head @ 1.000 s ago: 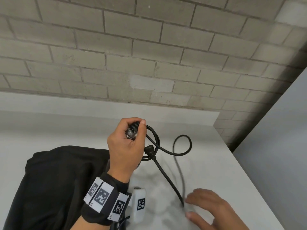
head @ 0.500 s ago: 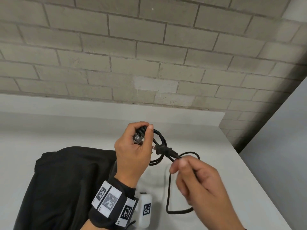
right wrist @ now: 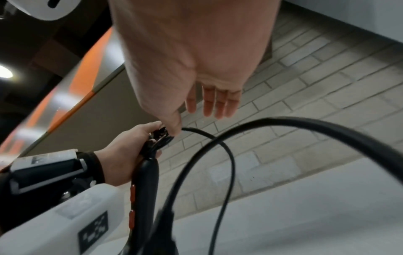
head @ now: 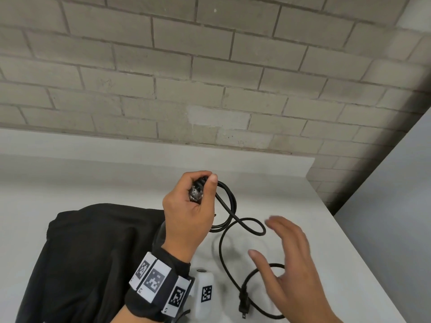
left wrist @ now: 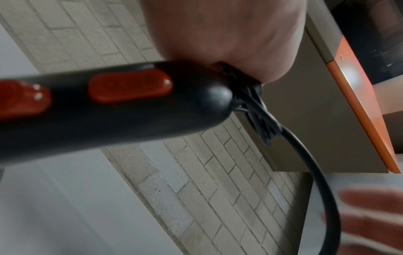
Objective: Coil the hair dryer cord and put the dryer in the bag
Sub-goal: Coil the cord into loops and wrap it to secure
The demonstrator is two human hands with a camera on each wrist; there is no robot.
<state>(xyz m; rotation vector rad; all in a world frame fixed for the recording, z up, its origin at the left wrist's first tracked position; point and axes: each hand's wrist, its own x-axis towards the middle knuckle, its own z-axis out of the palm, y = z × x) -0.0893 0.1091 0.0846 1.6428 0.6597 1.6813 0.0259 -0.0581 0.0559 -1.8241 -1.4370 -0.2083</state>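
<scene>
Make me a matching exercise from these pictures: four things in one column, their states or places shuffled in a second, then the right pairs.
Things:
1. left hand
2. right hand
3. plug
4. black bag

States or places:
A. lies on the white table, held by nobody
B. fingers spread, holding nothing
C. slumped on the table at the left
D. grips the dryer handle and coiled cord

Pairs: 1-D, 2-B, 3-A, 4-C

Matt black cloth bag (head: pixel 77 257), smooth rubbery cord (head: pixel 229 206), satin plastic dryer handle (left wrist: pixel 109 112), rough block wall (head: pixel 210 78).
</scene>
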